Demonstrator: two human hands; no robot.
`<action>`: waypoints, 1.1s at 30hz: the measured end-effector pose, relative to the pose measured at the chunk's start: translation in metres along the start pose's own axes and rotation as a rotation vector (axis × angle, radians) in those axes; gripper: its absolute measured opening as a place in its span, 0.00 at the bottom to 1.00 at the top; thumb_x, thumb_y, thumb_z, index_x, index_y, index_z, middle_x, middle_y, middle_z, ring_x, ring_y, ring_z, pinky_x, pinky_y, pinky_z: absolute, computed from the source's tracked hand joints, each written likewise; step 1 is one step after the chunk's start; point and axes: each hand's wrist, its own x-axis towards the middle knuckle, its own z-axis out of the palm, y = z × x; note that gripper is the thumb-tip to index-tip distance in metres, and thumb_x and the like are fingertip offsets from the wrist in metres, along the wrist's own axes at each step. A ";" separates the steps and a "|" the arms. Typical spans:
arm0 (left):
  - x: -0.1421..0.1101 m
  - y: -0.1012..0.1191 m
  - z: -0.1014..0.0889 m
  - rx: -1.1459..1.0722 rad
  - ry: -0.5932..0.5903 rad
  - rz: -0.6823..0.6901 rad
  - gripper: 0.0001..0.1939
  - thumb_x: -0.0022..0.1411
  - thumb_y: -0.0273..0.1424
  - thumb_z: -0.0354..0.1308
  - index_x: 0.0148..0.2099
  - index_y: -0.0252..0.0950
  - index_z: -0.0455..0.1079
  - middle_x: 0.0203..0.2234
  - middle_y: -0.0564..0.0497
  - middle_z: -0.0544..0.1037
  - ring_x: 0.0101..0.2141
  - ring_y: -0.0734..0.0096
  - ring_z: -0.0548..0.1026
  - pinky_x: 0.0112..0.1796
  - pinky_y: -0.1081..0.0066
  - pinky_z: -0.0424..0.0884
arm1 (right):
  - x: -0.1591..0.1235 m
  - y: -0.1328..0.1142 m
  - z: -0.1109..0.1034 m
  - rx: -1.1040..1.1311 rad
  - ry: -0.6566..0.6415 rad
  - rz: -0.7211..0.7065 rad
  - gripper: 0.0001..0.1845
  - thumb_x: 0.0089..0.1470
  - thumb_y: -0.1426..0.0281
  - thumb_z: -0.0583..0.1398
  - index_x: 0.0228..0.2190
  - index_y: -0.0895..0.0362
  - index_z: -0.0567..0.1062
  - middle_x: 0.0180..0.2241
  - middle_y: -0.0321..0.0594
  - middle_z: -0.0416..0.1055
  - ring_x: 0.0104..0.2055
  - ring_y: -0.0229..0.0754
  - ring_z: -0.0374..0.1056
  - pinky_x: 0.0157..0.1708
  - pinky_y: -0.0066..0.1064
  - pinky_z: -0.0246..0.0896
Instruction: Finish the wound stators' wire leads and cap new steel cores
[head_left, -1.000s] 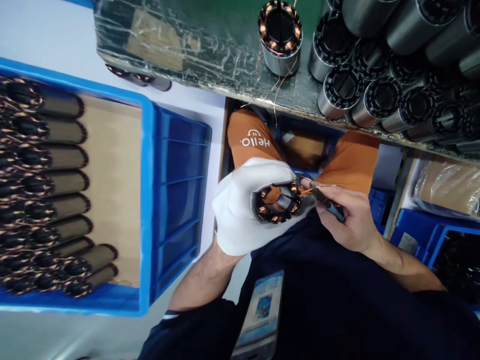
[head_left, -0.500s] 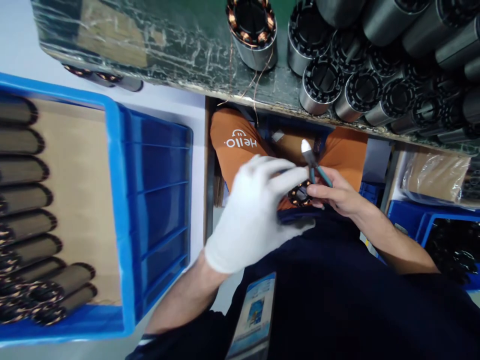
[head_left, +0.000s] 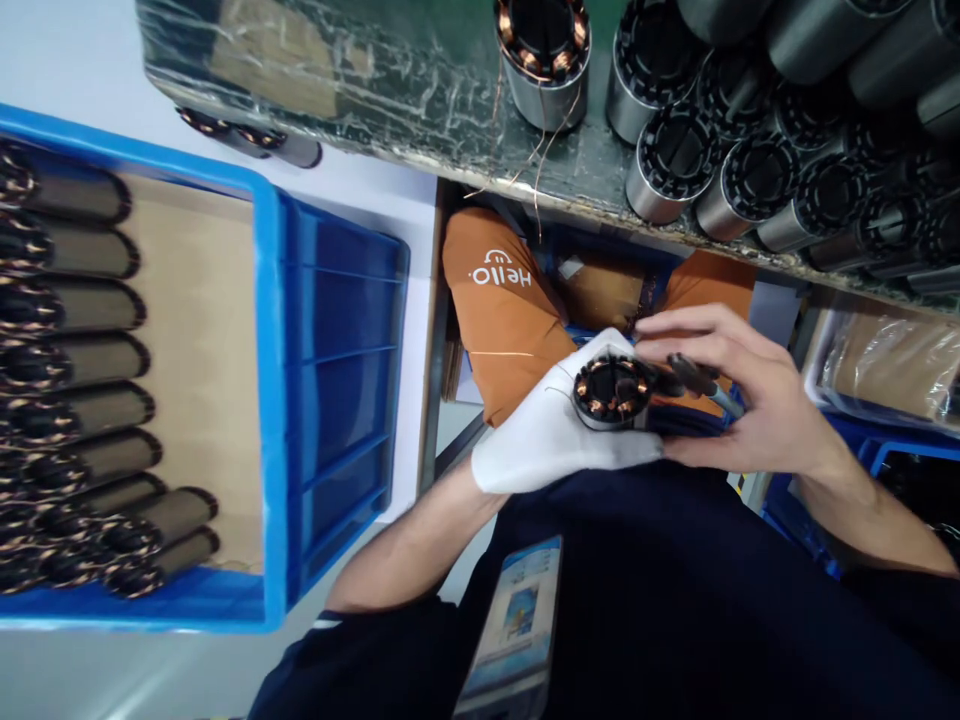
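Observation:
A metal stator [head_left: 613,392] with copper windings lies in front of me, its open end facing up. My left hand [head_left: 559,430], in a white glove, cups it from below and the left. My bare right hand [head_left: 739,400] covers it from the right, fingers curled over the body. A small cutter with blue-grey handles [head_left: 701,380] is held in that same right hand. A thin copper wire end [head_left: 502,353] trails to the left over an orange trouser leg [head_left: 506,310].
A blue crate [head_left: 277,400] on the left holds several wound stators [head_left: 90,350] on cardboard. On the green bench [head_left: 420,80] above stand one wound stator [head_left: 541,55] and several empty stator cores [head_left: 742,170]. More blue bins [head_left: 900,440] sit at the right.
One second ago the gloved left hand gripped the stator while the right worked the cutter at its rim. The left then let go and reached over; now both hands hold the stator.

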 end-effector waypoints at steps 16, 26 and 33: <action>-0.002 0.019 0.000 0.469 -0.004 0.046 0.14 0.59 0.30 0.73 0.43 0.38 0.71 0.33 0.56 0.79 0.33 0.72 0.77 0.36 0.70 0.74 | -0.011 -0.033 -0.043 -0.634 -0.366 -0.075 0.30 0.72 0.72 0.61 0.72 0.50 0.74 0.34 0.33 0.72 0.35 0.42 0.71 0.33 0.35 0.62; 0.004 0.018 0.014 0.961 0.158 0.110 0.16 0.56 0.33 0.66 0.38 0.43 0.60 0.25 0.58 0.74 0.23 0.72 0.69 0.30 0.66 0.63 | -0.009 -0.029 -0.029 -0.686 -0.315 -0.039 0.34 0.68 0.71 0.62 0.72 0.49 0.75 0.39 0.39 0.77 0.38 0.47 0.72 0.38 0.38 0.66; 0.006 0.011 0.017 1.094 0.170 0.116 0.12 0.59 0.34 0.66 0.40 0.41 0.65 0.30 0.50 0.82 0.28 0.62 0.79 0.34 0.61 0.71 | -0.014 -0.024 -0.028 -0.657 -0.286 0.061 0.35 0.70 0.73 0.59 0.75 0.51 0.73 0.38 0.39 0.75 0.38 0.46 0.73 0.39 0.37 0.68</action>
